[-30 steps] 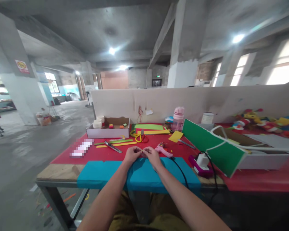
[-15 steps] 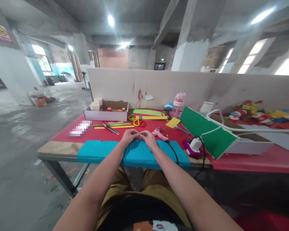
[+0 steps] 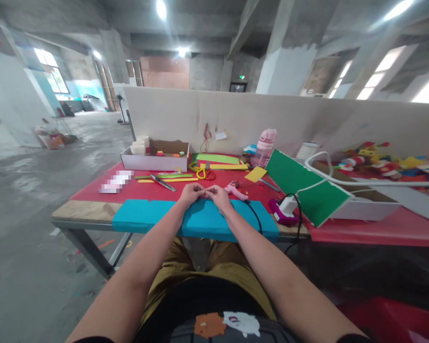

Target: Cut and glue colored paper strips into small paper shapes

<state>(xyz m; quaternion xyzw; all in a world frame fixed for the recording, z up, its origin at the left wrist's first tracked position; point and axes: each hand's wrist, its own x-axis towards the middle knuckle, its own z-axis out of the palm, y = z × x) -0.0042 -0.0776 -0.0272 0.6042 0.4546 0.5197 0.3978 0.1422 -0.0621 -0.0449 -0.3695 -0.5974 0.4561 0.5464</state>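
Note:
My left hand [image 3: 192, 194] and my right hand [image 3: 218, 196] meet fingertip to fingertip above the blue sheet [image 3: 146, 216] at the table's front edge. Both are closed in a pinch; whatever sits between the fingers is too small to make out. Just right of my right hand lies a pink glue gun [image 3: 237, 191], its black cord running down over the blue sheet. A utility knife [image 3: 163, 182] rests left of my left hand. Beyond the hands are yellow-handled scissors [image 3: 201, 172] and thin yellow strips [image 3: 168, 180].
A white box [image 3: 153, 163] with paper cups stands at the back left. On the right, a purple power strip [image 3: 283, 212] with a white plug sits before a leaning green board [image 3: 303, 190]. A pink bottle [image 3: 264, 147] stands near the partition [image 3: 164, 109].
The view has tilted down slightly, so the table sits higher in the picture. My hands stay pinched together in nearly the same place over the blue sheet.

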